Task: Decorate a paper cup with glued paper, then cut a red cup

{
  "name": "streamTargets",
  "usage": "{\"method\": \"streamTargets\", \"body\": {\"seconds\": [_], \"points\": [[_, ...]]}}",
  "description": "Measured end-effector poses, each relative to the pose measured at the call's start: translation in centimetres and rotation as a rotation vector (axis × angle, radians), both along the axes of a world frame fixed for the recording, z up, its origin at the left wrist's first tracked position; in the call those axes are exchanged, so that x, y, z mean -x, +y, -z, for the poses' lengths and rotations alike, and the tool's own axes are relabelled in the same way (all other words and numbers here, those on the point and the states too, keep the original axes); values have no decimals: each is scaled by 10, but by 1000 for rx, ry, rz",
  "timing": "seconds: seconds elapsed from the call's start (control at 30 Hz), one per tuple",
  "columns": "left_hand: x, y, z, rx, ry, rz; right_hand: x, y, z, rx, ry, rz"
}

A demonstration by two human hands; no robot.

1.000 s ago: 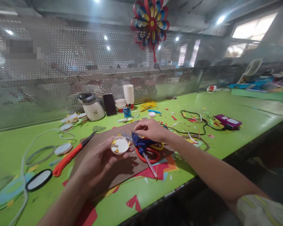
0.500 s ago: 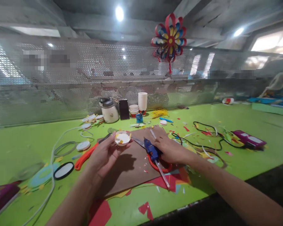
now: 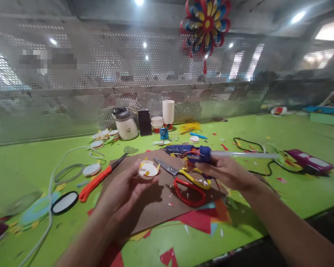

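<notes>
Scissors (image 3: 187,180) lie on the cardboard sheet (image 3: 156,207) — knife (image 3: 100,177) at its left.

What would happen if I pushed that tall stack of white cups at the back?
The stack of white cups stands tall and narrow, so a push would probably tip it. The cups look thin and disposable, so likely very light. Fallen, their round sides might roll across the green table.
</notes>
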State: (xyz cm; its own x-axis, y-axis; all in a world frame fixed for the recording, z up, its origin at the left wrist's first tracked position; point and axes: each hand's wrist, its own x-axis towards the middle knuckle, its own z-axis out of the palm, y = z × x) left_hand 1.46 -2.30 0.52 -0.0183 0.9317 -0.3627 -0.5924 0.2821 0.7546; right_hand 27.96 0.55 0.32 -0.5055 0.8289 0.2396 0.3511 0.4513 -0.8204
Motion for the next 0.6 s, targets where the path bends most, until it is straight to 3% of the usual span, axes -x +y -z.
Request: {"method": "streamTargets", "body": {"seconds": [0.13, 0.27, 0.43, 0.6], "points": [[-9, -5, -1, 112, 22, 159, 1, -7, -5, -67, -104, -99], [-10, -9, 1, 84, 44, 326, -3, -6, -13, -98, -247, -108], [-10, -9, 5, 82, 108, 281, -2, -7, -13, -185, -299, -150], [-11, -8, 8, 101, 109, 208, 2, -8, -8, -174, -280, -203]]}}
